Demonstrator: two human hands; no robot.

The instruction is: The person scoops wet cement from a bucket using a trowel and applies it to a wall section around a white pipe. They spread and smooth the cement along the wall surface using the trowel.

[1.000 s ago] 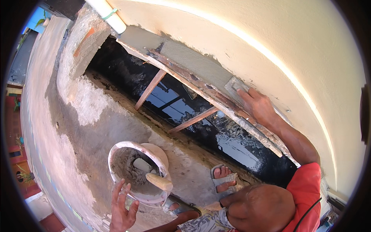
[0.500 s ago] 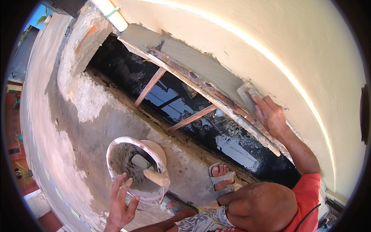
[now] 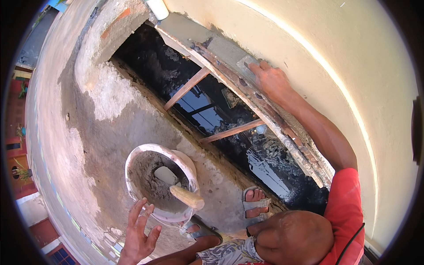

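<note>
Our right hand (image 3: 271,81) gripped a float (image 3: 246,64), seemingly flat against far mortar (image 3: 224,48) for even contact; our empty left hand (image 3: 138,238) spread beside the bucket (image 3: 187,163), probably placed for reach.

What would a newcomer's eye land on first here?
Probably the dark water running diagonally through the middle, under two wooden struts. Then the right hand, above centre, holding a flat tool against the wall's grey band. Lower left, a pale bucket holds a trowel.
</note>
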